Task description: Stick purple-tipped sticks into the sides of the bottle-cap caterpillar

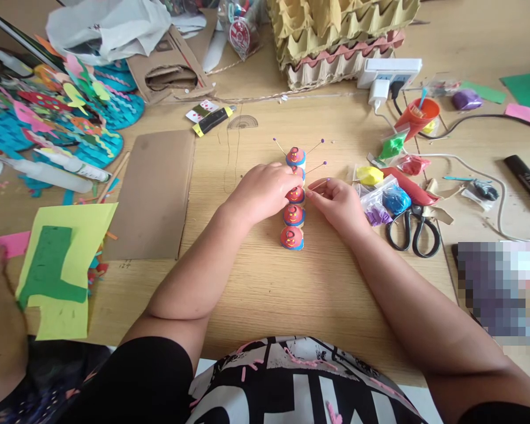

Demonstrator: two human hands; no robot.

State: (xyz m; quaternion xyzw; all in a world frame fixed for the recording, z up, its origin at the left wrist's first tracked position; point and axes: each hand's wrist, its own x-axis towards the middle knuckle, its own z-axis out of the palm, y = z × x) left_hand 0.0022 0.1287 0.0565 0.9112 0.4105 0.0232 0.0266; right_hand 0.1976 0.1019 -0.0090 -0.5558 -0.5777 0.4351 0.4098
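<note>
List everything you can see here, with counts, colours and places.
domes: five, red and blue, centre row
purple-tipped sticks: four, pale, three by domes, one held
egg trays: stack, yellow, pink and grey, top
power strip: one, white, beside trays
cup: one, orange, right
clay packets: several, multicoloured, right
scissors: one, black handles, right
marker: one, black, far right
cardboard sheet: one, brown, left
paper sheet: one, yellow, lower left
bottles: several, white, left
crafts: several, mostly blue, upper left
plastic bag: one, white, upper left
table: one, brown, underneath
neighbour's arm: one, far left
left hand: one, on the domes
right hand: one, holding a stick
</note>
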